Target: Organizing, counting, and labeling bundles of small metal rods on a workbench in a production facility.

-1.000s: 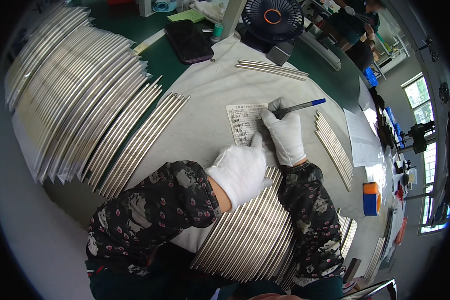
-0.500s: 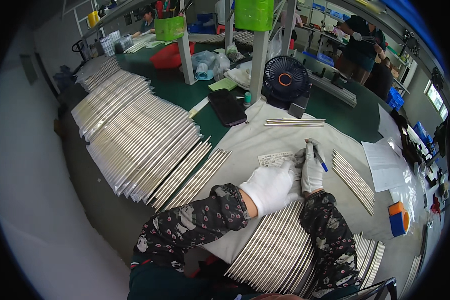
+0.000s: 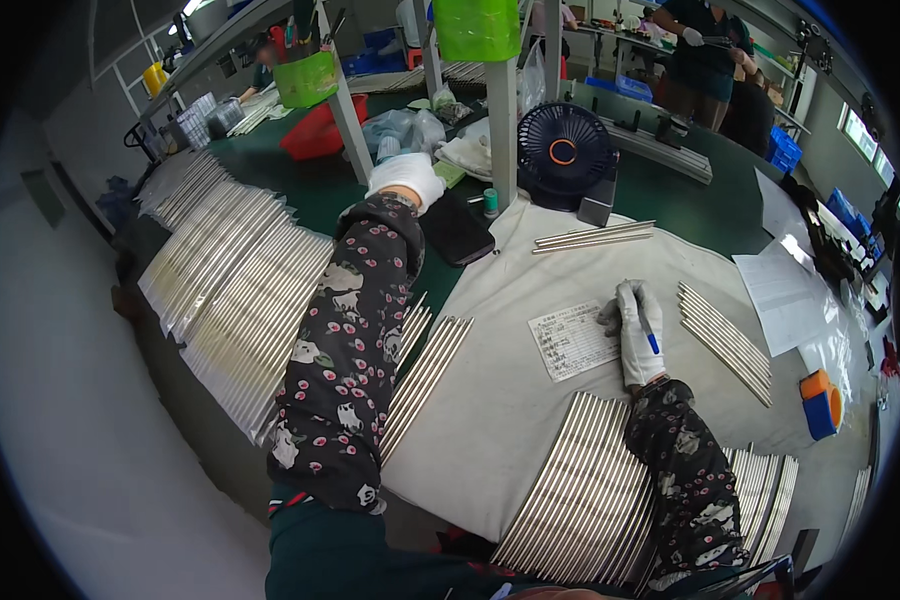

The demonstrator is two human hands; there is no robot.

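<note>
My right hand [image 3: 635, 330], in a white glove, rests on the white cloth [image 3: 490, 420] beside a small printed paper slip [image 3: 573, 340]. It holds a blue pen [image 3: 650, 340]. My left arm, in a dark flowered sleeve, stretches far forward. My gloved left hand [image 3: 405, 178] is at the back of the green table, just beyond a black flat case [image 3: 457, 228] and near a bundle of white cloth and plastic [image 3: 410, 130]. Its fingers are hidden from view.
Rows of thin silver metal rods lie at the left [image 3: 230, 280], at the near edge [image 3: 580, 500] and at the right [image 3: 725, 340]. A small black fan [image 3: 568, 150] and a green-topped post [image 3: 500, 110] stand behind the cloth. An orange and blue block [image 3: 820, 400] and loose papers [image 3: 785, 290] lie at the right.
My left hand left the paper slip and reached far forward to the back of the table. The right hand stayed by the slip with the pen. The view lifted.
</note>
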